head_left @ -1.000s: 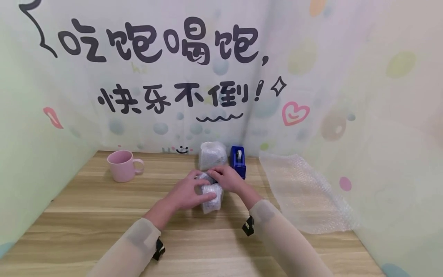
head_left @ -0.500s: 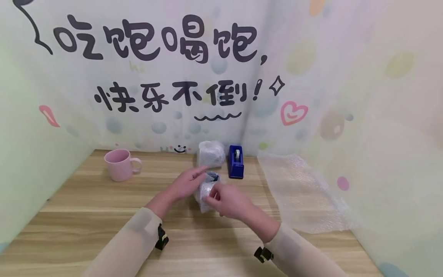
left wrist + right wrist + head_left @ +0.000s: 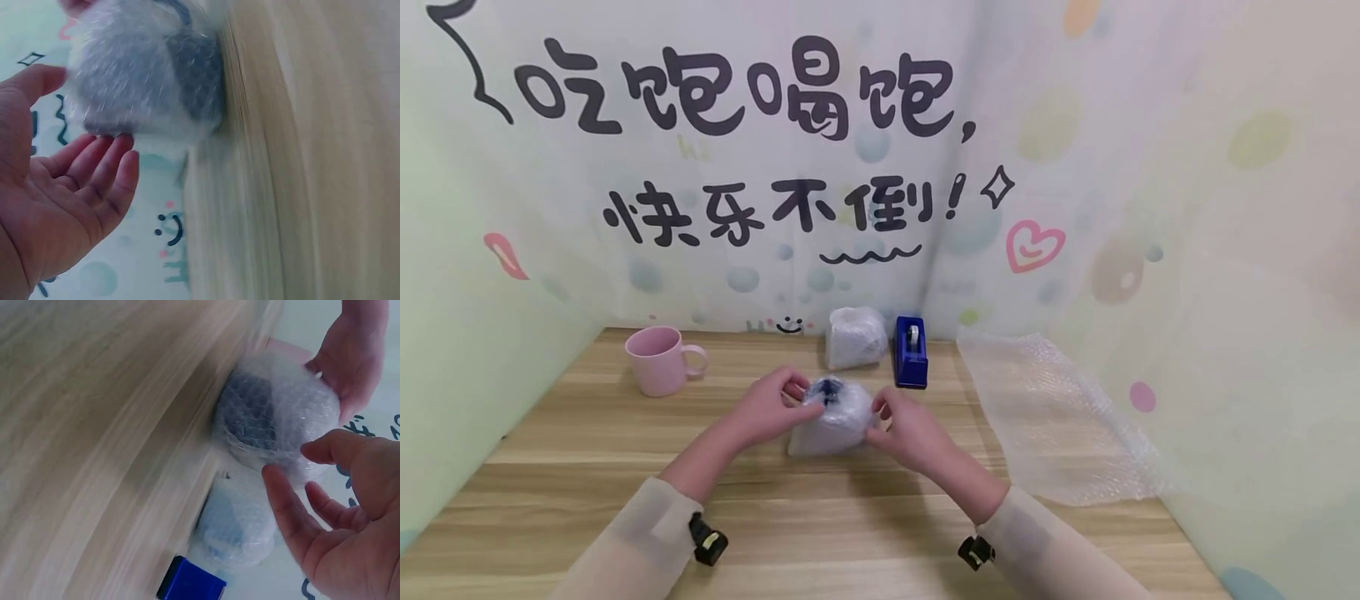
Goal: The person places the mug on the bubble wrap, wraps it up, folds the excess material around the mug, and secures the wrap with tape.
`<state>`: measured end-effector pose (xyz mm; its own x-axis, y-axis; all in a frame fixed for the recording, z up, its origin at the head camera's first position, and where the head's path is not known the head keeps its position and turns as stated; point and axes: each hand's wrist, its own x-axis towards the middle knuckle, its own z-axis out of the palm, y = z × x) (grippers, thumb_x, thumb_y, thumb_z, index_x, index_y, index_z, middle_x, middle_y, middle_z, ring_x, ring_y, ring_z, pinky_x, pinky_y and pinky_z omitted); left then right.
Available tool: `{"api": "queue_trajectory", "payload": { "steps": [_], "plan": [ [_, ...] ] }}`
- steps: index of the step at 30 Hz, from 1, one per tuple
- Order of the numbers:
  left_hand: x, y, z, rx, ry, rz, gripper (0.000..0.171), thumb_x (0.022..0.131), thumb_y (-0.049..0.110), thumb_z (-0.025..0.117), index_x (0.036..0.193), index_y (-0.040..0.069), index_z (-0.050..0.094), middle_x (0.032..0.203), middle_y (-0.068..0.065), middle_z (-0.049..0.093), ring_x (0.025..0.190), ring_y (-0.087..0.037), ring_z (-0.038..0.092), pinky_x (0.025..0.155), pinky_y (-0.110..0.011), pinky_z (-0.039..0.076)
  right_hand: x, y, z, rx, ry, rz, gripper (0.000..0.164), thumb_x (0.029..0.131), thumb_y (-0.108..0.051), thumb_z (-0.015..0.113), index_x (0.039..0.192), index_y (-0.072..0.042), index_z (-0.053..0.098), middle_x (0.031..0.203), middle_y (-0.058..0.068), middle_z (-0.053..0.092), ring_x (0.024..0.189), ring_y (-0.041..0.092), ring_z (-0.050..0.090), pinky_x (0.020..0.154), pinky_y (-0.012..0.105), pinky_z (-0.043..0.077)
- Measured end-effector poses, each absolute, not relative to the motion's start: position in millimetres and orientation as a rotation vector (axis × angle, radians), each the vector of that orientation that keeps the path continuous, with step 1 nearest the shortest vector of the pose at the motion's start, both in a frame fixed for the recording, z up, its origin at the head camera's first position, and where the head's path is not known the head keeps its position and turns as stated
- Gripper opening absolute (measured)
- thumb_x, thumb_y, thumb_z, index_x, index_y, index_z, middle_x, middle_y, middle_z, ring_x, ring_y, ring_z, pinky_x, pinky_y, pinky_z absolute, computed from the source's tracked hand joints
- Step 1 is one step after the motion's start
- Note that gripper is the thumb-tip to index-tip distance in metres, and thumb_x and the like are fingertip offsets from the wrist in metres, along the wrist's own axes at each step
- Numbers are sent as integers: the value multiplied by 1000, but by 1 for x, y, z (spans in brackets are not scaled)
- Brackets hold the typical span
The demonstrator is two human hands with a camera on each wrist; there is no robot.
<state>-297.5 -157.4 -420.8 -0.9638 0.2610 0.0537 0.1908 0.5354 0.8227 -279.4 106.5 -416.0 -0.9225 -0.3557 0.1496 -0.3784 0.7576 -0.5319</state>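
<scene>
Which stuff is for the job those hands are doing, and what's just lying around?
In the job, I think:
wrapped bundle between left hand and right hand
maybe blue tape dispenser, untouched
maybe loose bubble wrap, untouched

Just lying about, it seems:
pink mug, unwrapped
back bundle, already wrapped

I count remotely: two hands, two wrist cameras, two bubble-wrapped bundles, one mug, one tape dispenser, one bubble-wrap sheet, one bench.

Lettered wall, wood-grain tabletop.
</scene>
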Motion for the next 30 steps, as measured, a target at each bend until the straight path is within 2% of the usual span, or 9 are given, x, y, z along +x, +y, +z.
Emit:
{"api": "queue_trajectory", "payload": {
  "steps": [6, 10, 13, 16, 19, 22, 25, 28, 30],
  "plan": [
    [-280, -169, -416, 355, 2689, 1397, 71, 87, 27, 94, 142, 1, 56, 122, -18, 64, 94, -24, 69, 78, -35, 60, -291, 99, -419, 591, -2870, 982, 24, 97, -16, 80, 114, -9, 65, 113, 11, 70, 99, 24, 75, 80, 35, 64],
    [-283, -180, -415, 293, 2758, 1400, 69, 89, 21, 91, 147, 1, 58, 104, -16, 62, 78, -22, 61, 66, -33, 54, -303, 82, -419, 613, -2871, 987, 22, 100, -19, 79, 116, -8, 68, 114, 11, 73, 103, 27, 76, 84, 37, 64],
    [-288, -189, -417, 223, 2776, 1419, 70, 93, 17, 85, 153, -1, 54, 99, -16, 64, 72, -22, 64, 63, -33, 57, -314, 65, -419, 600, -2886, 989, 24, 101, -20, 78, 120, -7, 70, 118, 12, 74, 104, 26, 75, 88, 38, 64],
    [-295, -194, -419, 119, 2817, 1439, 67, 97, 16, 79, 154, -6, 51, 105, -21, 69, 77, -26, 72, 70, -37, 62, -326, 49, -421, 568, -2888, 1021, 30, 101, -20, 79, 127, -8, 70, 124, 13, 71, 107, 27, 76, 86, 36, 64],
    [-304, -197, -421, 12, 2900, 1454, 61, 97, 17, 75, 147, -10, 53, 118, -29, 72, 98, -36, 75, 87, -47, 63, -339, 35, -425, 541, -2880, 1091, 40, 100, -16, 79, 138, -8, 68, 129, 16, 66, 112, 27, 77, 86, 33, 65],
    [-313, -199, -422, -62, 2947, 1482, 59, 97, 19, 71, 145, -10, 54, 134, -33, 69, 122, -46, 69, 105, -56, 57, -350, 24, -427, 531, -2895, 1152, 58, 99, -12, 79, 154, -10, 60, 136, 18, 62, 122, 28, 74, 97, 36, 64],
    [-322, -201, -423, -50, 2990, 1483, 62, 98, 20, 68, 150, -12, 53, 144, -37, 63, 135, -52, 62, 115, -62, 51, -360, 15, -428, 535, -2925, 1144, 74, 97, -13, 77, 165, -13, 50, 148, 19, 60, 133, 27, 69, 112, 40, 58],
    [-334, -203, -425, 10, 3060, 1431, 63, 99, 19, 67, 154, -8, 54, 144, -36, 64, 130, -51, 65, 115, -63, 50, -368, 9, -429, 523, -2957, 1144, 80, 96, -16, 77, 169, -15, 44, 158, 20, 55, 141, 27, 65, 118, 42, 54],
    [-353, -209, -439, 61, 3086, 1407, 65, 100, 23, 67, 156, -7, 54, 143, -35, 65, 119, -45, 70, 109, -61, 54, -372, 6, -430, 506, -2970, 1176, 81, 98, -17, 77, 171, -15, 40, 164, 21, 50, 144, 29, 63, 120, 43, 53]
  ]
}}
